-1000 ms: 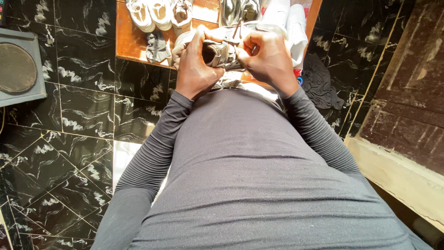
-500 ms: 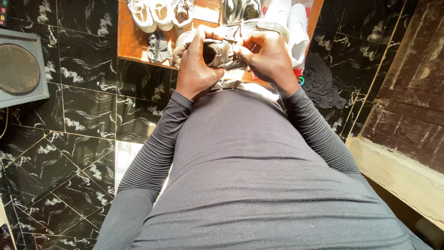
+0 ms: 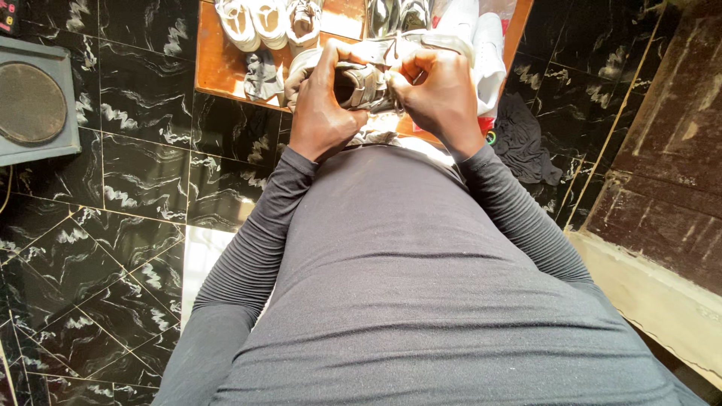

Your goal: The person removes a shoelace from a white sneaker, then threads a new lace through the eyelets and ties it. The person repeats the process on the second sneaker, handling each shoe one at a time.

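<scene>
We are holding a grey shoe [image 3: 365,84] between our left hand [image 3: 323,105] and right hand [image 3: 440,94], fingers closed around it above the desk [image 3: 222,68]. It is looking light and soft; gripping its sides seems best.

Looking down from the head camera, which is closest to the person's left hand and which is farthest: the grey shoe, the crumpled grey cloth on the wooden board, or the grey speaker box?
1. Grey shoe: held by the left hand.
2. Crumpled grey cloth: just left, on the wooden board.
3. Grey speaker box: far left, on the floor.

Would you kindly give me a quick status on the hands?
Left hand and right hand both gripping grey shoe. Held above wooden table. White shoes beyond, nothing obstructing.
</scene>
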